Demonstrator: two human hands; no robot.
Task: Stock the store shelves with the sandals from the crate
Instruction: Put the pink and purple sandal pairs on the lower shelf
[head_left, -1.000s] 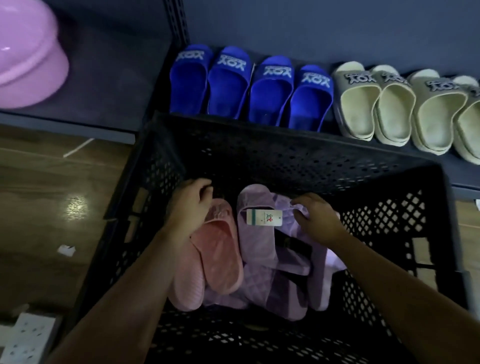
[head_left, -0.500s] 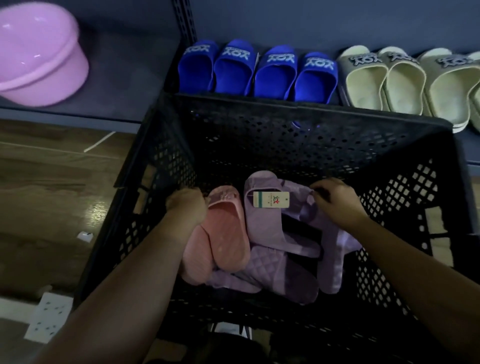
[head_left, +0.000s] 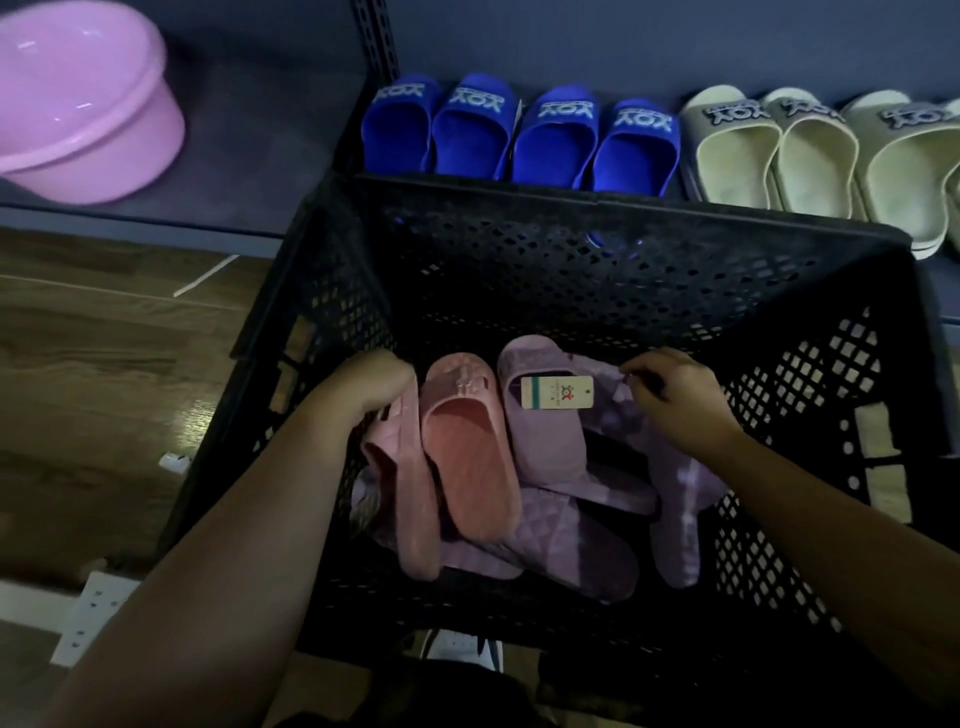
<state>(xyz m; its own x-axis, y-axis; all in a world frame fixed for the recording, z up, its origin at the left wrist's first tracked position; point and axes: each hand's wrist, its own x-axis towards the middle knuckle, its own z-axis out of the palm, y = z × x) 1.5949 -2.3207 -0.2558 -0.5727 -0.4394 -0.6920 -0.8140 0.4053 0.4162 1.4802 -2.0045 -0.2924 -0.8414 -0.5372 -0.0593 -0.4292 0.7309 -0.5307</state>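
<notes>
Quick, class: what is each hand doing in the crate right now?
Left hand: closed on a pink sandal.
Right hand: fingers on a purple sandal; grip unclear.

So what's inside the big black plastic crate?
Pink rubber sandals and purple quilted sandals, one with a white paper tag. Both hands reach in. The pile hides whatever lies beneath it.

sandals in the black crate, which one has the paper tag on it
The upright lilac quilted sandal beside the pink rubber sandal: a white paper tag lies across its strap. None of the others shows one.
</notes>
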